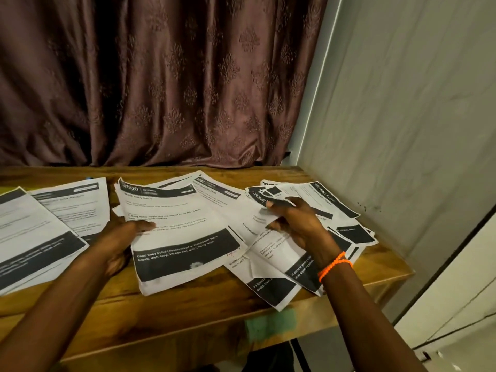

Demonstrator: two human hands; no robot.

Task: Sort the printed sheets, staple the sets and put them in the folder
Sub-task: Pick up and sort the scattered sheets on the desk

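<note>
Sorting stage: the left hand (122,237) grips the edge of the baby-bottle sheet (171,224), thumb on top, lifting it off the table (188,312), while the right hand (298,226), fingers curled, pinches a sheet in the loose pile (308,210), apparently to separate sets.

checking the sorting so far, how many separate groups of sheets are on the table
3. A left group lying flat, a middle stack gripped by the left hand, and a fanned right pile under the right hand. Overlaps hide the sheet counts.
</note>
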